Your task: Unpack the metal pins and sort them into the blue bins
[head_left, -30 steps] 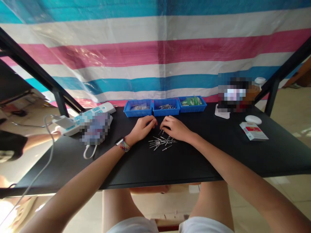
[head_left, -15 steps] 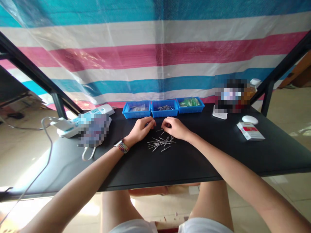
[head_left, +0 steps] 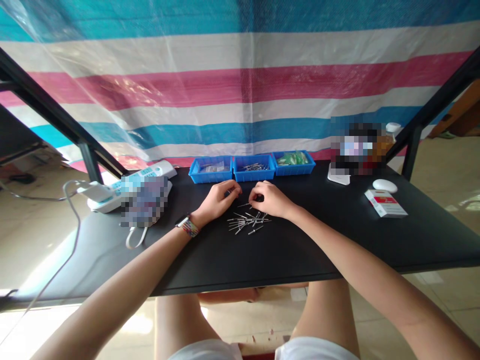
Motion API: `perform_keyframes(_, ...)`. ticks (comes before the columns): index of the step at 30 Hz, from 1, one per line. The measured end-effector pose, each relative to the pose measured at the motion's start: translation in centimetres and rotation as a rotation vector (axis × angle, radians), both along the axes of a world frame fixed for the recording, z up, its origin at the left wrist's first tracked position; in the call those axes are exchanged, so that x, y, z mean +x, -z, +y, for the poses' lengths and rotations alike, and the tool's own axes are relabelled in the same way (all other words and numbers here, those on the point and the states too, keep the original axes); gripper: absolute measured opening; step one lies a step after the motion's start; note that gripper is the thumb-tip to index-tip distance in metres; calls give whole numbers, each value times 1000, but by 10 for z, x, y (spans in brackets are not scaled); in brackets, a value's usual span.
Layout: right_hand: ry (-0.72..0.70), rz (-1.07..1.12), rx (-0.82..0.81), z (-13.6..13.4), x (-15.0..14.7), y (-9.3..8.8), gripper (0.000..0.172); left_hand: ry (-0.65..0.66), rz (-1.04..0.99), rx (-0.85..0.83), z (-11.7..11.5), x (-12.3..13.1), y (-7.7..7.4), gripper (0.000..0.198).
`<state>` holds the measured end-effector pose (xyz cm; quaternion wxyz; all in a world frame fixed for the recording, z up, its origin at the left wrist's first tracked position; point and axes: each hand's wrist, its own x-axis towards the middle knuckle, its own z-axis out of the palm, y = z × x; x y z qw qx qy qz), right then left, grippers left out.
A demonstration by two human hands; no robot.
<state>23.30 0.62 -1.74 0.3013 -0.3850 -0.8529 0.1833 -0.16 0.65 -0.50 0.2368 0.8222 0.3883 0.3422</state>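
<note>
A loose pile of silver blind rivets [head_left: 247,221] lies on the black table between and just in front of my hands. My right hand [head_left: 272,198] is closed in a pinch on the pile's far side, with a thin rivet [head_left: 243,205] reaching left from its fingertips. My left hand [head_left: 219,200] rests to the left of the pile, fingers curled and thumb pressed against them; whatever they hold, if anything, is hidden. Behind my hands, the middle blue bin [head_left: 254,175] holds more rivets.
A left blue bin [head_left: 211,177] holds small clear bags, and a right blue bin [head_left: 294,169] holds green packets. A power strip [head_left: 150,172] lies at left beside a blurred object. At right are a red-and-white box [head_left: 386,204] and a white mouse-shaped object [head_left: 385,186].
My right fingertips have dipped slightly toward the table, and the thin rivet at them has shifted a little left and nearer. My left hand has hardly moved.
</note>
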Motion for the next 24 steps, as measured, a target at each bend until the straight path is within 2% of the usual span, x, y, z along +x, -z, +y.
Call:
perform_keyframes(6, -27, -2, 23, -1, -1, 3, 14, 11, 0, 10, 0, 0, 0, 33)
perform_keyframes(13, -3, 278, -114, 7, 1, 7, 11, 39, -33, 50, 1, 1, 1, 21)
perform_keyframes(18, 53, 319, -82, 6, 2, 6, 22, 59, -72, 75, 0, 2, 2, 13)
perform_keyframes(24, 91, 302, -60, 0, 0, 2, 34, 47, -63, 83, -2, 2, 0, 20)
